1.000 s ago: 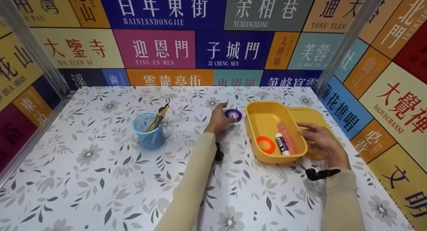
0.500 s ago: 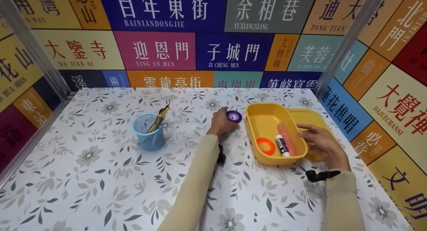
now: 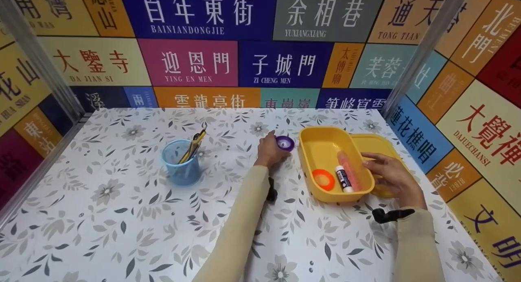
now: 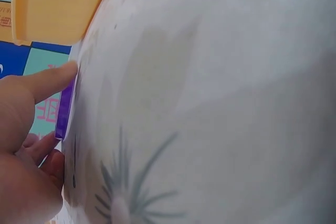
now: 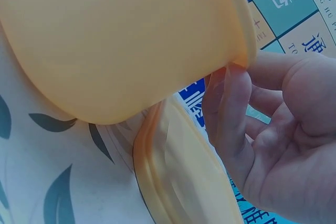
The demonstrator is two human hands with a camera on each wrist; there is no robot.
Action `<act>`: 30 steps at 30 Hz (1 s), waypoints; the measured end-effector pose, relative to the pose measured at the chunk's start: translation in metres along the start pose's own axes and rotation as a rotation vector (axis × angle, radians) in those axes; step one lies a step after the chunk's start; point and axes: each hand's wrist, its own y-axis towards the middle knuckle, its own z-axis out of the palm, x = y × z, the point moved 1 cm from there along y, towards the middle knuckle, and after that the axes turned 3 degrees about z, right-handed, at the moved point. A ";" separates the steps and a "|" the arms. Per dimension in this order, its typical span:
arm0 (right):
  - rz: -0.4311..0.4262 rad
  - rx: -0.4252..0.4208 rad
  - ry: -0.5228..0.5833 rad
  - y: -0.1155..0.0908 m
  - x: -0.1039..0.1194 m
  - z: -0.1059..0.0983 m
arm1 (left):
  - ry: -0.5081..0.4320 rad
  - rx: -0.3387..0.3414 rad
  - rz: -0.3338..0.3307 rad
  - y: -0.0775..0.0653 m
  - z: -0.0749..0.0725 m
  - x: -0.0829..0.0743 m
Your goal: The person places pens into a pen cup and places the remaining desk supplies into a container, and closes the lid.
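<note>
My left hand (image 3: 272, 151) lies on the table left of the yellow box and holds a purple ring like a tape roll (image 3: 291, 140). In the left wrist view, thumb and fingertips pinch the two ends of the thin purple edge (image 4: 64, 111), which sits flat on the cloth. At the yellow box's (image 3: 325, 145) right side, my right hand (image 3: 392, 176) pinches the rim between thumb and forefinger. Inside the box lie an orange ring like a tape roll (image 3: 331, 180), a glue stick (image 3: 344, 178) and a long pinkish translucent piece (image 3: 349, 166).
Partly under my right hand, a yellow lid (image 3: 376, 143) lies right of the box. A light blue mesh cup (image 3: 182, 174) with several pens or tools (image 3: 196, 143) stands on the left. Printed panels wall in the table's back and sides.
My left hand has closed in around the purple ring, its fingers drawing nearer together. The right hand stays at the box rim, and the box has not moved.
</note>
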 end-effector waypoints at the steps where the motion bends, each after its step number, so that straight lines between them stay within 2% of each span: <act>1: -0.001 0.006 0.004 0.000 0.000 0.000 | 0.006 -0.004 -0.006 0.000 0.000 0.000; 15: -0.019 0.024 0.011 -0.002 0.002 -0.002 | -0.011 -0.043 -0.040 -0.002 0.001 -0.004; 22: -0.028 0.019 -0.009 0.001 0.003 -0.002 | 0.082 -0.029 0.048 -0.006 -0.002 -0.004; 30: -0.026 0.031 0.019 0.000 0.000 -0.002 | 0.063 0.005 -0.025 -0.004 0.002 -0.006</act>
